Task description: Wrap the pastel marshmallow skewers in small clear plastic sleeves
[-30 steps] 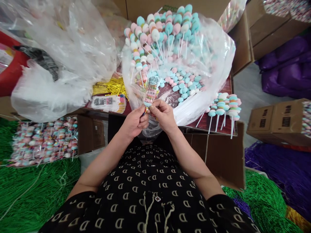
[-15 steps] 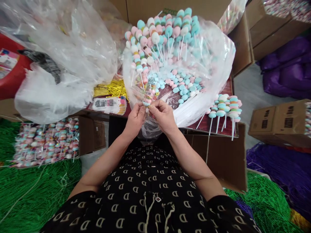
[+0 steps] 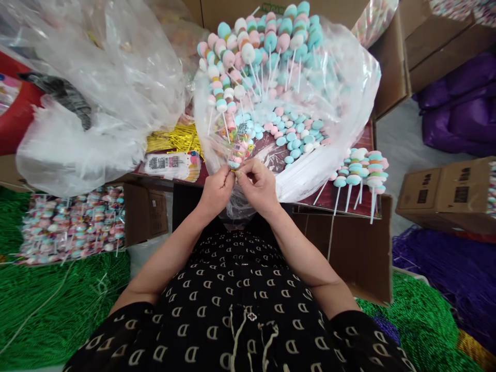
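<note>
A marshmallow skewer in a clear printed bag (image 3: 239, 144) points up and away from me, its bottom end between my hands. My left hand (image 3: 217, 190) is closed, thumb and fingers gripping the gathered neck of the bag and the stick, which is mostly hidden. My right hand (image 3: 258, 185) pinches at the same neck, where a small bit of gold twist tie (image 3: 232, 170) shows between the fingertips. Just beyond, unwrapped marshmallow skewers (image 3: 271, 41) are heaped in a large clear plastic bag (image 3: 349, 77), with loose pastel marshmallow pieces (image 3: 296, 139) in front.
Left of my hands lie gold twist ties (image 3: 174, 139) and a stack of printed bags (image 3: 170, 164). Several unwrapped skewers (image 3: 358, 168) rest at the table's right corner. A carton of wrapped skewers (image 3: 73, 225) stands low on the left. Cardboard boxes (image 3: 437, 191) stand on the right.
Both hands stay at the bag's neck; the right fingers have shifted slightly and a gold bit now shows there. The view has moved a little.
</note>
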The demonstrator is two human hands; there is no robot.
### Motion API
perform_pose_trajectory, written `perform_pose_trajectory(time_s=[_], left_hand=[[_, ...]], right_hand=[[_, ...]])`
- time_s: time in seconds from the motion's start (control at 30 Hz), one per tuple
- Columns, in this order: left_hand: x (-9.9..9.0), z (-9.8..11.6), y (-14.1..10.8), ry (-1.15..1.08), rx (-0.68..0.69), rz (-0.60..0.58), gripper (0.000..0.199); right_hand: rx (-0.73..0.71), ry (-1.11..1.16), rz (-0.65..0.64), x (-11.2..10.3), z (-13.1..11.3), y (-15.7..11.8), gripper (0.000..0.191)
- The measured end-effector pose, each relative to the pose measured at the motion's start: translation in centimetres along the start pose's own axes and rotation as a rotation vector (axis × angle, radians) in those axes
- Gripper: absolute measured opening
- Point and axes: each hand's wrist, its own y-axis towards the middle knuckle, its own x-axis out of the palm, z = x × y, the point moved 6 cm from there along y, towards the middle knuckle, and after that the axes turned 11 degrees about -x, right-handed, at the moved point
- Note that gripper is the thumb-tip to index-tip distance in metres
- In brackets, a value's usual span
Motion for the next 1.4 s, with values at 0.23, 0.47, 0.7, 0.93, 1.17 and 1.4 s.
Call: perform_pose_trajectory(time_s=[0.23, 0.47, 0.7, 0.93, 1.17, 1.4], left_hand=[[0.6, -1.4, 0.1, -0.145, -0.061, 0.057, 0.025], [0.5, -2.2, 0.1, -0.193, -0.037, 0.035, 0.034], [0.6, -2.3, 0.3, -0.274, -0.098, -0.027, 0.039], [1.9, -1.4, -0.4, -0.639, -0.374, -0.209, 0.037], [2.0, -0.9, -0.6, -0.804, -0.578, -0.294, 0.03], [2.6, -0.2, -1.1, -0.87, -0.644, -0.383, 0.03]], right_hand=[[0.27, 0.127, 0.07, 0.5, 2.1, -0.5, 0.02], [0.477, 0.334, 0.08, 1.2, 3.1, -0.8, 0.027], [0.375, 0.09, 0.021, 0.2, 1.9, 0.0, 0.019], [0.373, 0.056, 0.01, 0.5, 2.8, -0.7, 0.016], [-0.049, -0.149, -0.033, -0.4, 0.9, -1.4, 0.025], [-0.362, -0.523, -0.105, -0.6, 0.6, -1.4, 0.024]])
